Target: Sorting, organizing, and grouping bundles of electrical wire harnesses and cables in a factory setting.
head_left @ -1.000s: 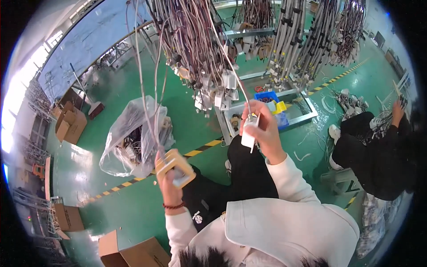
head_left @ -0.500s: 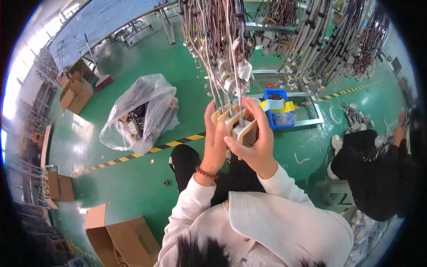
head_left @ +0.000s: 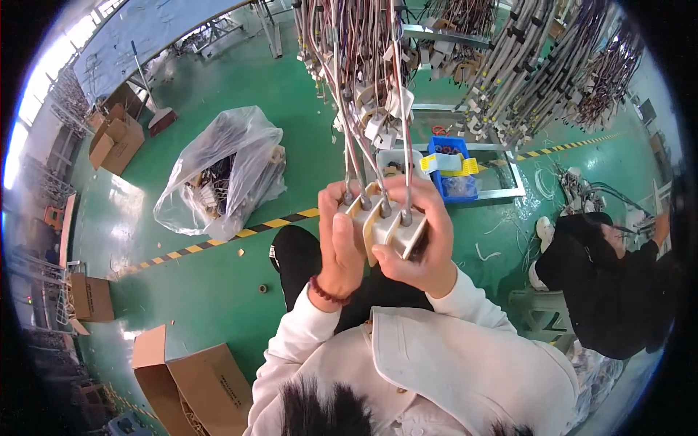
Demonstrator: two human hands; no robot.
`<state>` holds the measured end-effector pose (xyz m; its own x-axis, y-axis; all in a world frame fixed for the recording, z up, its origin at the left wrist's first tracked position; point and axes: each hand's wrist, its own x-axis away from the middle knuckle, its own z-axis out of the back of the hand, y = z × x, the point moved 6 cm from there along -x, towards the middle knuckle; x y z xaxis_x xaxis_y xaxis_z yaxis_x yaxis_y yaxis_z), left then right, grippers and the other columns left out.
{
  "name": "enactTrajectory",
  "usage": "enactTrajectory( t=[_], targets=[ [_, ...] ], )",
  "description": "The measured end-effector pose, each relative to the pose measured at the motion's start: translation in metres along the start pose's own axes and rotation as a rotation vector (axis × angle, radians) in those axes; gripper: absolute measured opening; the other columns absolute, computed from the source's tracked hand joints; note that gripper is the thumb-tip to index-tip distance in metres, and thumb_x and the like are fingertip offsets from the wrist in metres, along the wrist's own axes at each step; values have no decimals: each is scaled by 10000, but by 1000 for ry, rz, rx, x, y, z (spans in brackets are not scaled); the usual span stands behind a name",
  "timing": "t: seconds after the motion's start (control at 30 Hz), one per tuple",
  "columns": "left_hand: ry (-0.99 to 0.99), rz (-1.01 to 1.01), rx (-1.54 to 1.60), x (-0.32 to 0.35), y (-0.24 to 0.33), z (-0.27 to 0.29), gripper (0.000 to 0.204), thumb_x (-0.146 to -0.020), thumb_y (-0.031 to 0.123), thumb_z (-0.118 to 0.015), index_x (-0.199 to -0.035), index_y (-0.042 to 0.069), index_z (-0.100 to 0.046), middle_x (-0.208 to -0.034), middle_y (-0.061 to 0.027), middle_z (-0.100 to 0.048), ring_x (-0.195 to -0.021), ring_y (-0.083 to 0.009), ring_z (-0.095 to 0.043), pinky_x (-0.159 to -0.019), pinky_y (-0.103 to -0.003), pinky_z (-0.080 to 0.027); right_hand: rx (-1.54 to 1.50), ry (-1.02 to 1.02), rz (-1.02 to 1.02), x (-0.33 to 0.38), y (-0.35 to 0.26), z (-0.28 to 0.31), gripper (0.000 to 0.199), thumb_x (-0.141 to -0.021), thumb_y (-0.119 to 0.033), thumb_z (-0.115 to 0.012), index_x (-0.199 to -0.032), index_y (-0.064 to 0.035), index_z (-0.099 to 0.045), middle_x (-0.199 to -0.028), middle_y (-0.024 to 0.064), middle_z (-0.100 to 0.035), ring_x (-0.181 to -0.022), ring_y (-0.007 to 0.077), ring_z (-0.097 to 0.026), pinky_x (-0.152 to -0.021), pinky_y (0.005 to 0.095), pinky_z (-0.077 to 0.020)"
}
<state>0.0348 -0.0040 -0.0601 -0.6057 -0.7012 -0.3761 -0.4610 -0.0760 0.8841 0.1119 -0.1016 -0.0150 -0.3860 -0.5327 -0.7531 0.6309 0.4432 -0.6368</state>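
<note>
Between my two hands is a row of cream plastic connector housings, pressed side by side with thin upright flanges between them. A grey cable rises out of the top of each toward the hanging wire bundle above. My left hand is wrapped round the left end, thumb up along its near side. My right hand grips the right end, its thumb at the front and its fingers behind. The underside of the housings is hidden. Loose white connectors dangle just above the hands.
Right of the hands, a blue bin holds small parts and yellow labels beside a metal frame. More cable bundles hang at right. A clear plastic bag and cardboard box lie left. A co-worker sits at far right.
The housings have come nearer to me and spread into a more even row, facing up more. Both hands have shifted down and keep their grip.
</note>
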Motion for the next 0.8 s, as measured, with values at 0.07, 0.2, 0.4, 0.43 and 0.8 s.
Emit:
enactTrajectory(
  t=[0.07,0.2,0.4,0.43,0.8],
  targets=[
    [34,-13,-21,5,-5,3,515,-931,475,-272,-1123,9,-376,-1029,-96,-466,-940,-168,-487,-838,-310,-405,7,53,13,4,0,-3,528,-579,-115,-719,-1030,7,-474,-1035,210,-536,-994,304,-519,-837,367,-432],
    [70,56,52,6,-14,7,534,-925,456,-268,-1125,-27,-379,-1003,-110,-445,-920,-162,-444,-839,-290,-369,55,57,26,5,10,-11,488,-610,-125,-693,-1016,-7,-450,-1007,186,-514,-922,282,-517,-813,355,-427],
    [-91,353,66,-6,-40,15,526,-970,427,-228,-1322,39,-281,-1224,-133,-450,-1168,-201,-439,-969,-316,-359,-409,-57,-447,5,56,-12,705,-806,-401,-596,-1309,-1,-305,-1202,133,-440,-1081,199,-443,-942,328,-342],
    [-92,400,214,-7,-45,14,528,-970,422,-234,-1331,38,-268,-1238,-134,-442,-1165,-206,-442,-971,-318,-359,-629,-22,-542,3,56,-15,752,-844,-492,-527,-1353,-4,-267,-1254,148,-417,-1139,213,-421,-981,336,-312],
    [-250,440,282,-11,-49,23,658,-900,452,-446,-1377,44,-247,-1280,-87,-423,-1189,-177,-414,-995,-323,-329,104,-349,24,-10,18,14,336,-836,-86,-518,-1166,-102,-583,-1303,174,-424,-1225,331,-384,-1017,418,-281]
  ],
)
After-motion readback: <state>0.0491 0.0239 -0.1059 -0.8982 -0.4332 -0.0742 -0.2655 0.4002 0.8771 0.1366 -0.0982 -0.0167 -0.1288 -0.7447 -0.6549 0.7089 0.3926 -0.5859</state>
